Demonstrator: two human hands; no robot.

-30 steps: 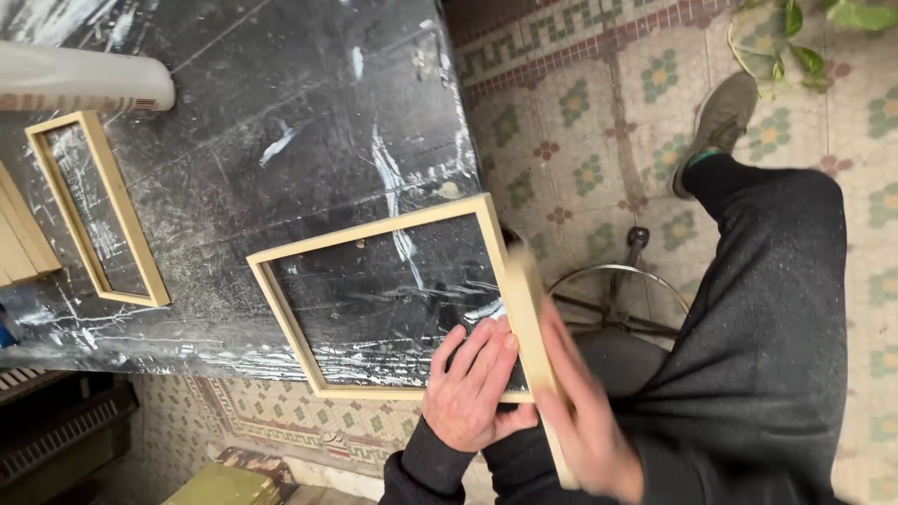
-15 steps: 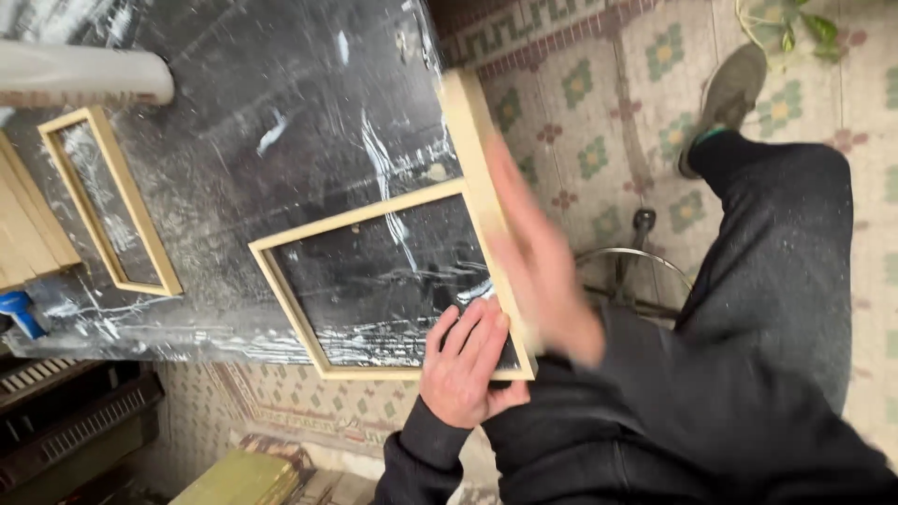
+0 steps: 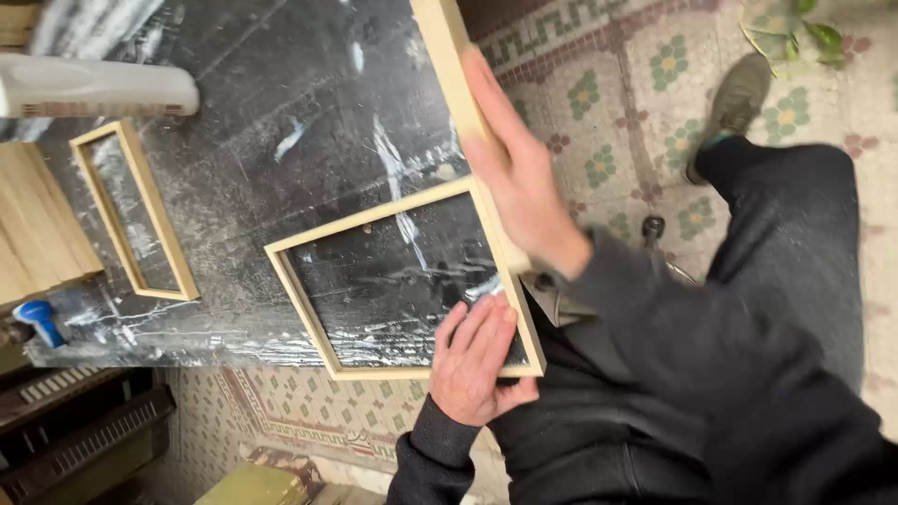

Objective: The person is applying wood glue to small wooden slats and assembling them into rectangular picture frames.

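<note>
Right now the person's left hand point(image 3: 477, 360) is lying flat, fingers spread and open, pressing down on the near right corner of a pale wooden frame point(image 3: 374, 220), gripping nothing but pinning it to the black work table point(image 3: 262, 84). The right hand point(image 3: 519, 178) is reaching forward over that frame's right side, its fingers laid along a wooden strip point(image 3: 447, 47) and its thumb hidden behind; it seems to be closing on the strip, though the hand is blurring and the exact grip is hard to read. The strip is running from the frame's far right corner up past the table's right edge toward the top of the view. The frame itself is sitting at the table's near right corner, turned a little askew, with its near rail jutting just past the near edge. Well apart from it, toward the table's left side, a narrower wooden frame point(image 3: 136, 210) is lying flat. Just beyond that, at the far left, a white tube point(image 3: 94, 89) is resting on its side. A stack of pale wood point(image 3: 37, 224) is sitting at the left edge, and a small blue cap point(image 3: 37, 318) is showing at the near left corner. Off the table's right edge, the person's dark trouser leg and a shoe point(image 3: 734, 103) are stretching across a patterned tile floor point(image 3: 636, 56).
</note>
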